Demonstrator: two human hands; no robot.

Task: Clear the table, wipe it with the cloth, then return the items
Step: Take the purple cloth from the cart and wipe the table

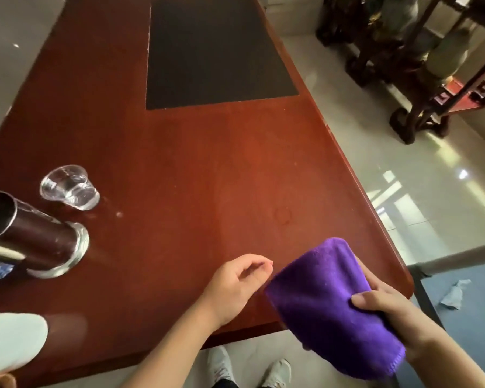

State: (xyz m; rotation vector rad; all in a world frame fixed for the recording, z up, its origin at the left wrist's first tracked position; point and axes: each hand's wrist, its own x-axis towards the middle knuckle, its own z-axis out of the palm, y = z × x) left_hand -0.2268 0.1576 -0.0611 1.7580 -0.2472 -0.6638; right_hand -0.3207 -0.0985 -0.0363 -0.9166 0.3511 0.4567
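Note:
A folded purple cloth (pixel 328 306) is held over the near right corner of the red-brown wooden table (pixel 207 177) by my right hand (pixel 387 306), thumb on top. My left hand (pixel 235 287) hovers just left of the cloth above the table's near edge, fingers loosely curled and holding nothing. At the left edge stand a clear glass cup (pixel 69 187) and a tall dark metal tumbler (pixel 31 236) with a clear base. A white object (pixel 11 343) sits at the near left corner, partly cut off.
A black mat (pixel 213 49) lies on the far half of the table. Dark carved wooden furniture (pixel 415 65) stands on the tiled floor to the right. A blue surface (pixel 465 303) with crumpled paper is at the near right. My shoes show below the table edge.

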